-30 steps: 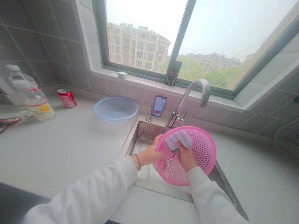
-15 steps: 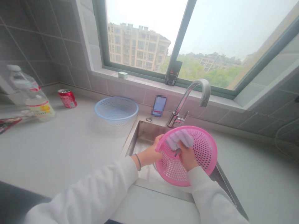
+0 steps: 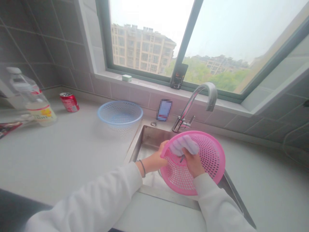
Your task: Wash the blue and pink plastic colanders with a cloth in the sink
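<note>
The right hand (image 3: pixel 193 163) is clamped on a folded, lilac-striped cloth or sponge (image 3: pixel 183 145), its grip closed and pressing the pad against the face of a round, pink perforated plastic basket (image 3: pixel 209 158) turned toward the person. A small dark object pokes out beside the right thumb, too small to identify. The left hand (image 3: pixel 156 158) is clamped on the basket's rim at the side nearest the faucet, with a dark thin band (image 3: pixel 142 168) on that wrist and white sleeves (image 3: pixel 96 199) covering both forearms.

The basket is held tilted on edge, above a stainless steel sink (image 3: pixel 153 137) and touching neither the faucet nor the counter. Just behind it rises a curved chrome faucet (image 3: pixel 193 104). A blue-rimmed mesh basket (image 3: pixel 120 112) sits on the pale counter (image 3: pixel 60 151) beside the sink, and farther left stand a red soda can (image 3: pixel 69 102) and a clear plastic bottle (image 3: pixel 33 101). A phone (image 3: pixel 164 110), its screen blurred, leans against the tiled wall (image 3: pixel 142 96) behind the sink, below a window (image 3: pixel 145 38) facing apartment blocks
</note>
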A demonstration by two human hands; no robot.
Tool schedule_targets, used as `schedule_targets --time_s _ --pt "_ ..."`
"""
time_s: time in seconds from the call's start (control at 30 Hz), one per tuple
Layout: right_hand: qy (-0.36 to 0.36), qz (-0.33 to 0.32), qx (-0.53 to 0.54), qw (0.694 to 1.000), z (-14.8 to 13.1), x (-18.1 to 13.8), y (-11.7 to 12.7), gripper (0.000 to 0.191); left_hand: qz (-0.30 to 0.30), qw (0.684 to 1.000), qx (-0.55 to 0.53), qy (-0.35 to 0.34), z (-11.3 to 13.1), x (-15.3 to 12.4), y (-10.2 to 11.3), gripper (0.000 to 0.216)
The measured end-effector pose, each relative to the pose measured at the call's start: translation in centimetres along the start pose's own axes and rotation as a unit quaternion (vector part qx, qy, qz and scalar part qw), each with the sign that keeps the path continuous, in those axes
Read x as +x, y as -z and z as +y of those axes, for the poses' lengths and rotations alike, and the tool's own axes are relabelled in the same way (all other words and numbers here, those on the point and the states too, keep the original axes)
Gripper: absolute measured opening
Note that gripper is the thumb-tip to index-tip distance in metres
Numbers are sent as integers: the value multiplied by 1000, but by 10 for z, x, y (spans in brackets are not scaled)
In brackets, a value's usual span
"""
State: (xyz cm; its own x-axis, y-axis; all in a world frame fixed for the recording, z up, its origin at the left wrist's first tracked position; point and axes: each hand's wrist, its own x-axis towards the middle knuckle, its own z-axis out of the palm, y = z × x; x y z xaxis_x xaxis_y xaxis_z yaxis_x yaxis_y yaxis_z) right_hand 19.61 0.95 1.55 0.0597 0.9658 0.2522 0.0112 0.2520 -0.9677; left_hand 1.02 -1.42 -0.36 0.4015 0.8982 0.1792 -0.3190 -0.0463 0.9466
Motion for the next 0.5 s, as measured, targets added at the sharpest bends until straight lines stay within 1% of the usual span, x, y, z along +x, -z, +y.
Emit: schedule_targets --time_s 0.07,0.1,0.13,0.17,0.23,0.27,0.3,0.33,0.37,0.4,0.47,0.5 --pt "16 -122 -79 989 -6 -4 -2 38 6 1000 0 7 2 1 2 102" --pt "16 -159 -102 982 -8 -5 -2 37 11 1000 1 12 4 1 3 100" --pt "15 -161 -110 981 -9 -5 -2 37 15 1000 4 14 5 1 4 99" --pt "14 -133 -101 986 -8 -5 -2 37 16 1000 7 10 7 1 4 97" --pt "7 -16 -27 999 -3 -2 -1 40 11 1000 10 -3 10 0 3 97" --pt "2 43 23 999 0 0 0 42 7 1000 5 -5 11 -1 2 98" --pt "-5 88 68 994 3 2 1 44 2 1000 -2 -2 11 -1 1 99" --pt "-15 113 103 988 6 4 2 45 -1 1000 -7 4 10 -2 0 100" --pt "-26 122 122 985 8 5 2 45 0 1000 -6 10 10 -2 -1 101" --pt "-35 117 123 985 9 5 2 46 3 1000 -1 13 8 -2 -2 102" --pt "-37 62 80 994 9 3 0 46 7 1000 7 13 6 -2 -1 104" --pt "-29 16 40 999 7 1 -1 47 8 1000 6 14 5 -1 0 106"
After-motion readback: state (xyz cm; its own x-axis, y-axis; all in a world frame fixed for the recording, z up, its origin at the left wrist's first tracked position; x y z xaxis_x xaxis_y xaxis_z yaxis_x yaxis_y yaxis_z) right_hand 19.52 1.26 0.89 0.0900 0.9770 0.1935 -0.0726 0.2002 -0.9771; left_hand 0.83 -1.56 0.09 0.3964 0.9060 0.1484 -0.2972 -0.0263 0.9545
